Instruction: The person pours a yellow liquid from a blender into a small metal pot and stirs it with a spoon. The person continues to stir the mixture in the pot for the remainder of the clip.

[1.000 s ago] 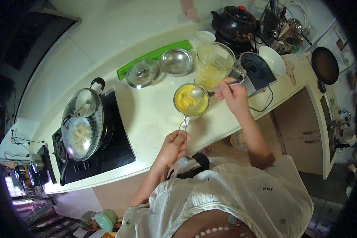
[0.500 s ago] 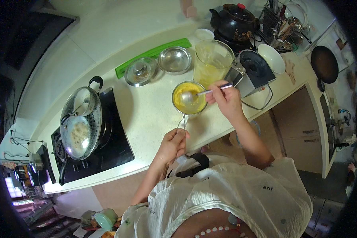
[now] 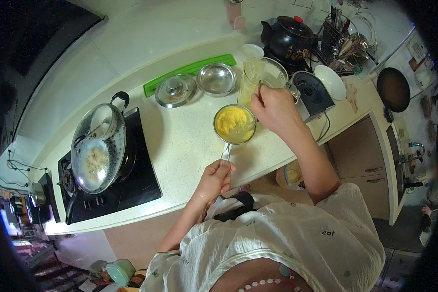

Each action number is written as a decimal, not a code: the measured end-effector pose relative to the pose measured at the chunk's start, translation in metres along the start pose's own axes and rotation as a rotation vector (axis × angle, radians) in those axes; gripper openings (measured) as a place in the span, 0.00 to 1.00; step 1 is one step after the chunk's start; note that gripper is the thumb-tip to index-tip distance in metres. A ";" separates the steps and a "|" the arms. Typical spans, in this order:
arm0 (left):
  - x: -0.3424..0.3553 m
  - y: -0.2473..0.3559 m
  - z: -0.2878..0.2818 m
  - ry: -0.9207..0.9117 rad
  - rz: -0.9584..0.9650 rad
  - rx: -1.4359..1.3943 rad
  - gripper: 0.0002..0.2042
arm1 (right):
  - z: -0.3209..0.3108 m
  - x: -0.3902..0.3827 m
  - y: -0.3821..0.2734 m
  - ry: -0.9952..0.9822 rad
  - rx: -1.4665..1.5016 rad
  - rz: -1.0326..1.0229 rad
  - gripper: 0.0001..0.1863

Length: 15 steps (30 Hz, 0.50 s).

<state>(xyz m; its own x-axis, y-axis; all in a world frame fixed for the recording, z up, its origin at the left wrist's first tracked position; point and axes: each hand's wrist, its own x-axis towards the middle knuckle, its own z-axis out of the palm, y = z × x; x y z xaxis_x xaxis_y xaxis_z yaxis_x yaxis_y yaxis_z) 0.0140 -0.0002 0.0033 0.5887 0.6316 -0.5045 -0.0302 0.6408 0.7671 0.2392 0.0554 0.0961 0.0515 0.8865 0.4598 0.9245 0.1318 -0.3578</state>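
Observation:
My left hand point(image 3: 215, 181) is closed round the wire handle of a small round strainer point(image 3: 227, 150) and holds it over the counter. Yellow pulp point(image 3: 232, 121) lies in the strainer, heaped toward its far side. At the rim of a clear blender jug point(image 3: 249, 78) with yellow residue on its walls, my right hand point(image 3: 278, 108) is closed on a spoon. Only a bit of the spoon's handle point(image 3: 259, 86) shows above the fingers. The spoon's bowl is hidden by the hand and the jug.
On the left, a lidded wok point(image 3: 100, 151) sits on a black gas hob point(image 3: 143, 180). Behind the strainer are a glass lid point(image 3: 175, 91), a steel bowl point(image 3: 216, 79) and a green strip point(image 3: 155, 86). To the right stand a blender base point(image 3: 314, 92), white bowl point(image 3: 330, 82) and black kettle point(image 3: 291, 38).
My right hand has lifted the spoon out of the strainer and moved it up to the blender jug. The strainer stays in my left hand, almost in the same place.

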 end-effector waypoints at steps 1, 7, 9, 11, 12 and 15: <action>0.001 -0.002 -0.001 -0.007 0.002 0.004 0.12 | 0.005 0.005 0.004 -0.004 -0.049 -0.020 0.10; 0.005 -0.006 -0.007 -0.038 0.001 0.019 0.12 | 0.020 0.035 0.011 -0.011 0.012 -0.004 0.10; 0.005 -0.006 -0.008 -0.041 -0.003 0.006 0.12 | 0.024 0.045 0.007 -0.045 0.027 -0.044 0.11; 0.005 -0.006 -0.007 -0.047 -0.007 -0.009 0.12 | 0.030 0.056 0.003 -0.081 0.049 -0.096 0.11; 0.005 -0.006 -0.008 -0.040 -0.008 0.004 0.12 | 0.035 0.062 0.000 -0.100 0.066 -0.133 0.12; 0.005 -0.006 -0.008 -0.029 -0.011 0.023 0.12 | 0.041 0.069 -0.022 -0.221 0.029 -0.257 0.12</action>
<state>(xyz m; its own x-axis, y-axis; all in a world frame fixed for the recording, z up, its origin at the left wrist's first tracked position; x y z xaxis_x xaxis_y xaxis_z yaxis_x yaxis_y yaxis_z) 0.0104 0.0022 -0.0073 0.6123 0.6112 -0.5015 -0.0051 0.6373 0.7706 0.2064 0.1324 0.1024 -0.2682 0.8968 0.3520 0.8852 0.3736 -0.2772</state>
